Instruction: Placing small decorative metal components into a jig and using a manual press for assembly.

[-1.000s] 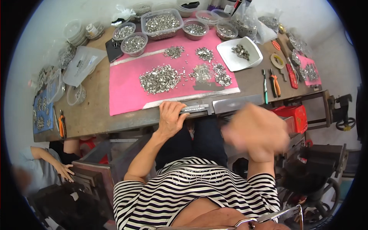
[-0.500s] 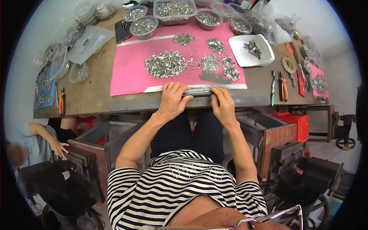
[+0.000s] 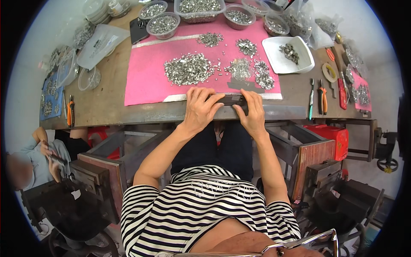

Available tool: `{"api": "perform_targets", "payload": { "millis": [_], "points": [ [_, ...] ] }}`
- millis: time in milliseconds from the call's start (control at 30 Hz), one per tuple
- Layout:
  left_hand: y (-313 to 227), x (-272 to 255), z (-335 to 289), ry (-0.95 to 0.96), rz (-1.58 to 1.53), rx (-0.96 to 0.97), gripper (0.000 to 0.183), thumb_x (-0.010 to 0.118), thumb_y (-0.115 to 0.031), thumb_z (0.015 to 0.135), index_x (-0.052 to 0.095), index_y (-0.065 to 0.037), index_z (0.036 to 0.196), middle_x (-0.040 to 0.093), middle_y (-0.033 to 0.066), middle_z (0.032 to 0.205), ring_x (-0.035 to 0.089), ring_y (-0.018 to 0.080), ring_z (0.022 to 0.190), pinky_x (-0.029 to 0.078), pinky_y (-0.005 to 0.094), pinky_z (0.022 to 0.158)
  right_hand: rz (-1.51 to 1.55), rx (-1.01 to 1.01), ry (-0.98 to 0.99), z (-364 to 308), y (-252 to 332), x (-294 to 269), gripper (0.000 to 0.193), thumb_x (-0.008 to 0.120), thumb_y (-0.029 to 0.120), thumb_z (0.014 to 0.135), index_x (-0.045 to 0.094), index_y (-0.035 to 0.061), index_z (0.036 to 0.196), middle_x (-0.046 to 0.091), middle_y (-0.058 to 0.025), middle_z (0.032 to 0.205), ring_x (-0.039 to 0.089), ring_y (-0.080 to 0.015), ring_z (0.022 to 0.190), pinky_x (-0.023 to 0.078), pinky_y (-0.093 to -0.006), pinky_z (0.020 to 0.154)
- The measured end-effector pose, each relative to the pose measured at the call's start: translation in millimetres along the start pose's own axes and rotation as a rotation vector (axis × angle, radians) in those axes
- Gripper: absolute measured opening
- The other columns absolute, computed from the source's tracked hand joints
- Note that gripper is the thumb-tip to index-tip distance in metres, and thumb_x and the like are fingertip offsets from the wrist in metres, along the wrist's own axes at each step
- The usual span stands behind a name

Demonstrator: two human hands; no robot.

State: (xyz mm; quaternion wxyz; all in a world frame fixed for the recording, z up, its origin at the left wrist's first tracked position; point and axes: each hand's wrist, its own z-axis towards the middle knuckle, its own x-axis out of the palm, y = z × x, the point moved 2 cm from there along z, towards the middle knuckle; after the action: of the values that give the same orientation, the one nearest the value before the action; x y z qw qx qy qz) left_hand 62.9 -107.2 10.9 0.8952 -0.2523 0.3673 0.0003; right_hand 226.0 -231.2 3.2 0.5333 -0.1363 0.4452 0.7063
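Both of my hands grip a dark rectangular block (image 3: 231,100) at the front edge of the bench. My left hand (image 3: 200,108) is closed on its left end, and my right hand (image 3: 251,110) pinches the right end. The block's exact kind does not show. Just beyond it lies a pink mat (image 3: 145,79) with a large pile of small silvery metal pieces (image 3: 188,69). Smaller piles sit farther right, among them thin clear-looking pieces (image 3: 240,69) and a silvery heap (image 3: 263,75). A flat grey strip (image 3: 245,85) lies close to my right fingers.
Tubs of metal pieces (image 3: 163,25) line the back, with a white tray (image 3: 274,62) at right. A toothbrush (image 3: 311,100), orange-handled pliers (image 3: 322,98), tape roll (image 3: 329,73) and red-handled tool (image 3: 342,93) lie beyond. Another person's hands (image 3: 52,156) are at lower left.
The block has turned in my hands, from a narrow edge with a light row to a broader dark face. My right fingers have shifted. The other person's hands have come together.
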Motion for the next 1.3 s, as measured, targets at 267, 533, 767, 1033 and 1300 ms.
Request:
{"api": "perform_targets", "payload": {
  "millis": [267,533,767,1033,1300],
  "points": [
    [-2,-17,-26,-0.136,-0.242,0.038,0.029,0.069,-0.011,0.094,0.06,-0.005,0.12,0.067,0.0124,0.126,0.061,0.0341,0.126,0.028,0.0582,0.117,0.011,0.045,-0.038,-4,2,-1,0.061,0.082,0.005,0.077,0.058,0.0002,0.132,0.065,-0.0163,0.116,0.059,-0.037,0.111,0.049,-0.0443,0.095],
    [28,-64,-91,-0.155,-0.913,-0.876,0.033,0.038,-0.02,0.112,0.052,0.005,0.128,0.067,0.0224,0.118,0.072,0.026,0.101,0.059,0.0344,0.087,-0.05,-0.028,-0.067,0,4,-1,0.049,0.082,0.008,0.077,0.063,0.0017,0.122,0.065,-0.0127,0.115,0.06,-0.0343,0.11,0.051,-0.0429,0.094],
    [-7,-35,-26,-0.067,-0.144,-0.055,0.032,0.078,-0.012,0.084,0.068,-0.005,0.113,0.067,0.0102,0.106,0.063,0.0276,0.097,0.049,0.0401,0.085,-0.032,0.001,-0.058,2,4,-4,0.043,0.081,0.009,0.079,0.066,0.0018,0.118,0.066,-0.013,0.114,0.061,-0.0338,0.108,0.05,-0.0437,0.095],
    [10,-8,-15,0.032,0.086,-0.049,0.05,0.08,-0.029,0.081,0.065,-0.009,0.123,0.061,0.0081,0.116,0.055,0.0286,0.11,0.036,0.0457,0.099,-0.113,-0.24,0.088,31,-1,-8,0.017,0.072,0.003,0.081,0.068,0.0029,0.098,0.068,-0.0078,0.095,0.064,-0.0268,0.09,0.049,-0.0419,0.09],
    [10,-16,-12,0.053,0.102,-0.067,0.054,0.08,-0.029,0.081,0.064,-0.006,0.126,0.061,0.0088,0.117,0.054,0.0295,0.111,0.038,0.0447,0.095,-0.143,-0.464,0.069,51,-12,-23,0.021,0.063,0.002,0.078,0.064,0.0016,0.099,0.061,-0.0116,0.088,0.061,-0.0291,0.084,0.05,-0.0431,0.086]
  ]
}}
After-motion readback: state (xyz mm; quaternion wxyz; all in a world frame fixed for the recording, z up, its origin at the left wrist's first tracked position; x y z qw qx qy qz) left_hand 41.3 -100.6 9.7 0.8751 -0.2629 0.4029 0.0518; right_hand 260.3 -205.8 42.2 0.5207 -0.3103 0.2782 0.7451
